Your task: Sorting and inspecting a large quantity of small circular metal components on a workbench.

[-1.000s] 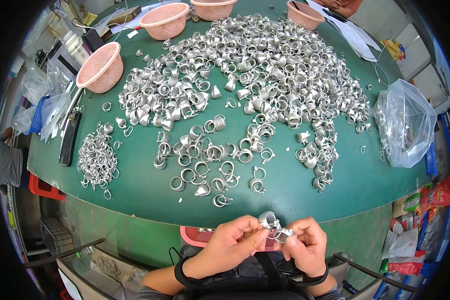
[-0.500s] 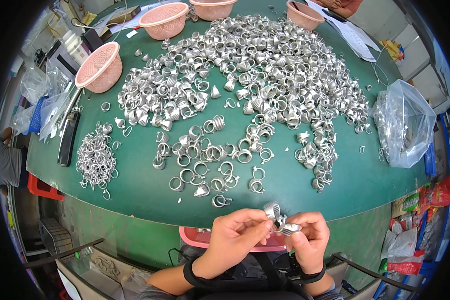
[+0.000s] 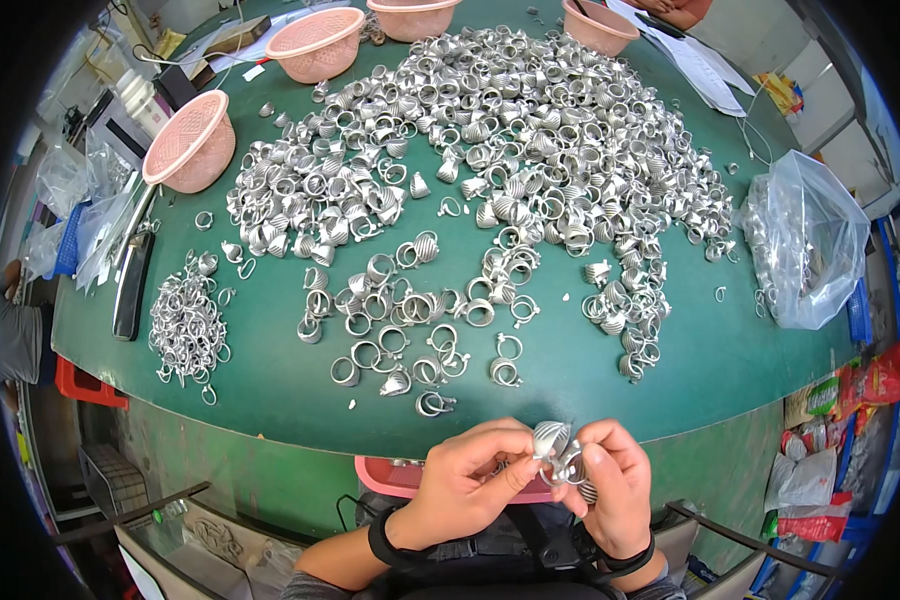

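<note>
My left hand (image 3: pixel 478 478) pinches a wide ridged silver-coloured ring (image 3: pixel 550 438) between thumb and fingers, in front of the table's near edge. My right hand (image 3: pixel 618 488) grips more silver rings (image 3: pixel 568 466) right beside it; the pieces touch and overlap, so I cannot tell whether they are joined. Part of another ridged ring shows below the right fingers. On the table, a loose group of ridged rings (image 3: pixel 392 341) lies just beyond my hands. Behind it spreads a large heap of the same rings (image 3: pixel 530 110).
A small pile of thin rings (image 3: pixel 187 325) lies at left near a black-handled tool (image 3: pixel 133 285). Pink baskets (image 3: pixel 192 145) stand along the far left and back. At right sits a clear plastic bag (image 3: pixel 810 240). A pink tray (image 3: pixel 375 470) is below my hands. Another person's hands (image 3: pixel 675 12) show at the back.
My right hand has turned the rings in its fingers, so a round opening now faces up. The left hand keeps its pinch. The whole view has shifted slightly.
</note>
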The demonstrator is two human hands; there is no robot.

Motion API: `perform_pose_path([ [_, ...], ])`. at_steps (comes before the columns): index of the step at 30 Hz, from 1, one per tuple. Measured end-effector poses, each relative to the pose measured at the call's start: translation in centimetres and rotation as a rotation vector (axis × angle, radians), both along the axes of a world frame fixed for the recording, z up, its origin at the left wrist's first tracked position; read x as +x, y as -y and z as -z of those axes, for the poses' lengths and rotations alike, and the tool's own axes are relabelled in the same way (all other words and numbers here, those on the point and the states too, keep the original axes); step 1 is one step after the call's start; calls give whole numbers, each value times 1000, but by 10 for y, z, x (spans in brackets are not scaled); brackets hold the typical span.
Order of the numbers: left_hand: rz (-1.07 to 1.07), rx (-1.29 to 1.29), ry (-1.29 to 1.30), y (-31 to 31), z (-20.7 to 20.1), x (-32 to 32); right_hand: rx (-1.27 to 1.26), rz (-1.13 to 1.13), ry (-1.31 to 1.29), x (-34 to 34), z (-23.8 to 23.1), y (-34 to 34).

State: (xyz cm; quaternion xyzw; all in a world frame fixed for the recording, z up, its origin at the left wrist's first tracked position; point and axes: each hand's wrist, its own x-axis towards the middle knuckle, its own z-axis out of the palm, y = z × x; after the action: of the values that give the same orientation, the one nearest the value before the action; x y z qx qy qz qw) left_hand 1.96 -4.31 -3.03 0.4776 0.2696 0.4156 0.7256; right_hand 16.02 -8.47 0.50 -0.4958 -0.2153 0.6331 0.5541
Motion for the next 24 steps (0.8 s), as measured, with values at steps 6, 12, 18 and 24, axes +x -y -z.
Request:
perform_pose_path([
  [6,-59,-21,123,2,7,-1,80,63,-265,10,10,1],
  [12,85,-187,153,0,-1,-6,238,-4,-241,21,9,-7],
  [18,242,-40,-36,-5,-5,-13,-57,-230,98,16,10,-10],
  [24,199,22,-301,-8,-16,-12,-59,-485,156,18,12,-8],
])
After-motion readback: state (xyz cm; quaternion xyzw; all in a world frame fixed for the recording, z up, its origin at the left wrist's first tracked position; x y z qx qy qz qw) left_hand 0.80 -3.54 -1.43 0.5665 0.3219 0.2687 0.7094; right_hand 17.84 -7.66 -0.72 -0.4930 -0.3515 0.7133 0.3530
